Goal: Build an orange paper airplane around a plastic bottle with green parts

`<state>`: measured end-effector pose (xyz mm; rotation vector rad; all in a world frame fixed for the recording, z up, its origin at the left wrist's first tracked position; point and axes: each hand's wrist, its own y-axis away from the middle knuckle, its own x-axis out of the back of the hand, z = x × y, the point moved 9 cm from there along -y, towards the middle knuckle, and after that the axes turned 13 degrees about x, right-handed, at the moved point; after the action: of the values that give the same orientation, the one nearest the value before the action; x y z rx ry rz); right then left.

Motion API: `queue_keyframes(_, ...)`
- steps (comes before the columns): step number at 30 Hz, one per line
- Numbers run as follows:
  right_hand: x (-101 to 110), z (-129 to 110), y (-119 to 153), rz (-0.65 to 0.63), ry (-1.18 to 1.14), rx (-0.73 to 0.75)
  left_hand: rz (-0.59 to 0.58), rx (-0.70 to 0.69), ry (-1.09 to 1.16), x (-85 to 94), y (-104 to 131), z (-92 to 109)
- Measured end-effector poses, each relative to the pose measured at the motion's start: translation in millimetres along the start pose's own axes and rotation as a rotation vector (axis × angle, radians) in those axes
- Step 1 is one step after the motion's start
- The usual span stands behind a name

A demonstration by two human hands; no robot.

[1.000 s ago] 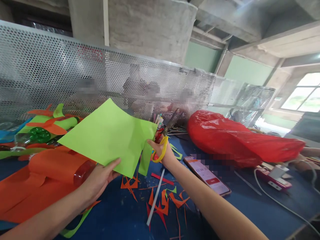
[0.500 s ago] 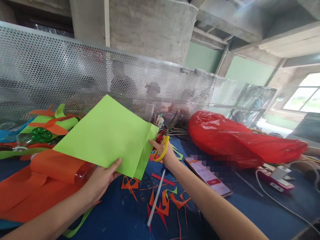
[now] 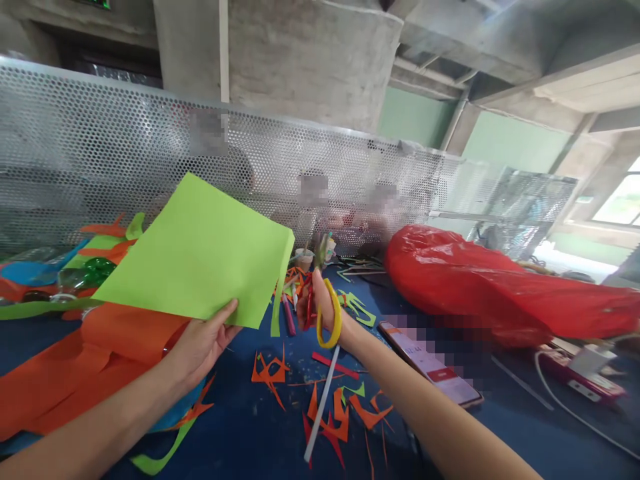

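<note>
My left hand is closed on the lower edge of a light green paper sheet, thumb on top. The sheet is raised and tilted above the table. Along its right edge a narrow strip is folded, and a green strip hangs down there. My right hand, just right of the sheet and apart from it, holds scissors with yellow and red handles. Their blades point up and away from me, somewhat blurred. Part of the red handle is covered by the fingers.
Orange paper scraps and a white stick lie on the blue table. A phone and a red plastic bag are to the right. Orange paper and bottles lie left. A perforated metal screen stands behind; people are beyond it.
My right hand has let go of the sheet's right edge and moved down slightly, scissors turning more upright. The sheet has shifted left and up; its right flap now shows as a narrow strip.
</note>
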<state>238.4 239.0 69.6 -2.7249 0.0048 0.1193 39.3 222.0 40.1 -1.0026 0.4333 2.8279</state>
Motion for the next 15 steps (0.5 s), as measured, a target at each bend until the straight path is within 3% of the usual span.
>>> queue_keyframes(6,-47,-3,42,-0.235,0.067,-0.235,0.017,-0.055,0.074,-1.1,1,17)
queue_keyframes(10,-56,-12,57,-0.323,0.167,-0.254,0.040,-0.061,0.095,-1.2,2,21)
queue_keyframes(15,-59,-8,62,-0.340,0.224,-0.253,0.047,-0.075,0.087,0.6,1,22)
